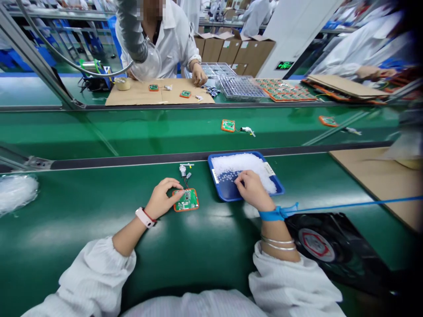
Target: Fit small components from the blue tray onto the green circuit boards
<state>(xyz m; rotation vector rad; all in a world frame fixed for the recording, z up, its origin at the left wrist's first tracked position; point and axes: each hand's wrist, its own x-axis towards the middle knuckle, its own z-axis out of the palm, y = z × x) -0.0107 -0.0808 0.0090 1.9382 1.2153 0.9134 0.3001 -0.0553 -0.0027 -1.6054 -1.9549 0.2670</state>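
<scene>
My left hand (164,197) is at the upper left corner of a green circuit board (189,201) with an orange rim. Its thumb rests over the board, and the fingers curl along the upper edge. A short cable leads up from this board to a white connector (183,171) with a small yellow-and-white piece beside it. Over a blue tray (228,195) of small white pieces (236,164), my right hand (253,189) has thumb and fingertips pinched together. Whatever lies between those fingertips is too small to make out. A blue strap (276,214) circles the right wrist.
A black fan (317,246) lies right of my right forearm, beneath the strap's cord. Cardboard (380,176) covers the right side; a clear plastic bag (16,191) sits left. Beyond the rail, another board (228,126) lies on the green belt. A co-worker (172,44) sits opposite.
</scene>
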